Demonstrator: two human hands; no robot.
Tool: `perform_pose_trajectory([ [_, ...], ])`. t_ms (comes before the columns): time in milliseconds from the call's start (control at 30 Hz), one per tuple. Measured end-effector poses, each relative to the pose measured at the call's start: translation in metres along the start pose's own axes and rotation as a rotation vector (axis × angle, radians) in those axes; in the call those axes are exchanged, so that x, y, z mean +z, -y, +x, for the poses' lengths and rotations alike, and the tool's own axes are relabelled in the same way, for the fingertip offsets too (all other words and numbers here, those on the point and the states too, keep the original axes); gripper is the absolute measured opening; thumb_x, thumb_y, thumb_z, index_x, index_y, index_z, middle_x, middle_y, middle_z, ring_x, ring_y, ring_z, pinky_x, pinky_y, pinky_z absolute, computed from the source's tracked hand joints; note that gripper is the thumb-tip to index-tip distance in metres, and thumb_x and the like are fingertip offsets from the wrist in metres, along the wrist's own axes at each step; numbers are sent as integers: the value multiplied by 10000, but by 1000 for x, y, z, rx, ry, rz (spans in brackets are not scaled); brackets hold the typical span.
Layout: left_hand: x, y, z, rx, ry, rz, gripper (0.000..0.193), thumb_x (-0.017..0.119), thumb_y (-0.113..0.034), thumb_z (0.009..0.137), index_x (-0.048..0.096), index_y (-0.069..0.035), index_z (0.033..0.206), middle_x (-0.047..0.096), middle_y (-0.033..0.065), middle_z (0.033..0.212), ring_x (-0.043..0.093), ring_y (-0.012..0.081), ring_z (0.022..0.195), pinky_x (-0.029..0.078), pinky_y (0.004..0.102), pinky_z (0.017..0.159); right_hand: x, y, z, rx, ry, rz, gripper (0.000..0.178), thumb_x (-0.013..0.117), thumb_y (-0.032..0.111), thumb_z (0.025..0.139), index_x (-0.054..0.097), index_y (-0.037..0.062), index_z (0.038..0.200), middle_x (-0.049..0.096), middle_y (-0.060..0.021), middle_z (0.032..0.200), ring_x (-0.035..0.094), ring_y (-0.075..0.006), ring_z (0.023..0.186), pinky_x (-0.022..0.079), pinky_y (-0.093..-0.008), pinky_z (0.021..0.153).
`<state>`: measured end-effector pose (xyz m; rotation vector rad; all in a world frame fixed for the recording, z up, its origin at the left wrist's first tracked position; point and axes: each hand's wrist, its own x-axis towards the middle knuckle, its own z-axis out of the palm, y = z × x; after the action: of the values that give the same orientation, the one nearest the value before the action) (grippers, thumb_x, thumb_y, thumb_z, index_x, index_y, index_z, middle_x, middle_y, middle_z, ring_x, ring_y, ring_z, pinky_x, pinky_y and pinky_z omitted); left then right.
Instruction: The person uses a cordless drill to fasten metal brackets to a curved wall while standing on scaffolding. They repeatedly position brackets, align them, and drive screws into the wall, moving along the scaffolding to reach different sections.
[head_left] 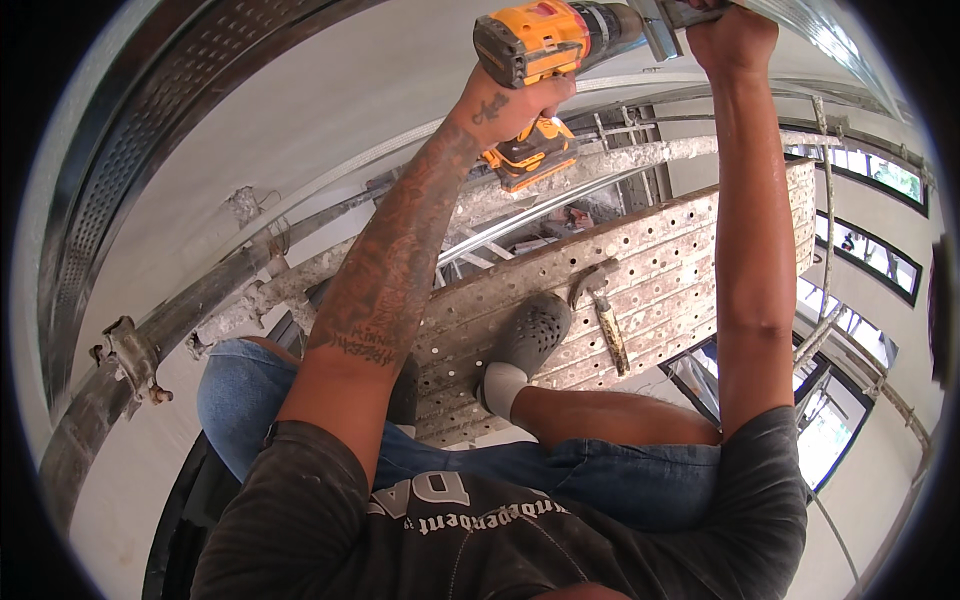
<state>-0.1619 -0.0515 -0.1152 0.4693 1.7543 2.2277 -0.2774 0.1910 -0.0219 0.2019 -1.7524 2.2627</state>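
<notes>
My left hand [505, 105] is wrapped round the grip of an orange and black cordless drill [540, 42], with its battery hanging below. The drill's chuck points right, toward a short piece of shiny metal profile [657, 36] near the top edge. Close beside that piece, my right hand [737, 42] is raised with its fingers closed round a grey metal piece [688, 12]. The picture's edge cuts off part of this grip. Whether the drill's tip touches the metal cannot be made out.
Below lies a perforated metal scaffold plank [660, 260], with a claw hammer [606, 315] on it beside my clog-clad foot [535, 335]. A scaffold pipe with a clamp [135, 360] runs at the left. Perforated metal channel [150, 110] curves along the upper left; windows [830, 420] stand right.
</notes>
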Motion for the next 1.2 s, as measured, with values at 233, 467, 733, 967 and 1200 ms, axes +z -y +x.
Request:
perform_pose_trajectory([
  [233, 1, -7, 3, -32, -25, -68, 185, 716, -86, 908, 682, -23, 1078, 720, 57, 960, 598, 100, 706, 544, 292, 641, -2, 0, -2, -15, -13, 18, 263, 662, 314, 988, 706, 73, 1084, 688, -23, 943, 579, -128, 814, 428, -288, 683],
  [467, -11, -11, 7, -24, 19, -27, 209, 713, -85, 907, 697, -19, 1105, 743, 75, 1044, 604, 100, 715, 556, 280, 671, 9, 6, -6, -22, -46, 1, 309, 643, 361, 997, 722, 75, 1084, 687, -4, 897, 563, -113, 733, 417, -282, 624],
  [733, -3, -12, 1, -16, -19, -56, 228, 728, -86, 894, 687, -17, 1107, 744, 101, 1062, 615, 100, 714, 555, 281, 669, -6, 6, -5, 63, 74, 60, 375, 616, 388, 1015, 703, 53, 1160, 683, -8, 922, 560, -118, 724, 423, -303, 614],
  [967, -1, -13, 0, -3, -21, -54, 253, 734, -104, 902, 681, -18, 1133, 743, 109, 1078, 634, 107, 729, 570, 288, 681, 11, 18, -14, -68, 180, 30, 476, 589, 342, 1036, 601, -10, 1357, 645, -112, 1336, 580, -232, 1245, 444, -382, 1071],
  [1200, 0, -18, -1, -35, -7, -23, 274, 735, -108, 907, 681, -23, 1162, 745, 91, 1082, 643, 103, 739, 574, 288, 672, -3, 7, -14, -13, 218, 22, 467, 605, 192, 996, 561, -31, 1404, 613, -124, 1395, 538, -243, 1312, 399, -393, 1127],
])
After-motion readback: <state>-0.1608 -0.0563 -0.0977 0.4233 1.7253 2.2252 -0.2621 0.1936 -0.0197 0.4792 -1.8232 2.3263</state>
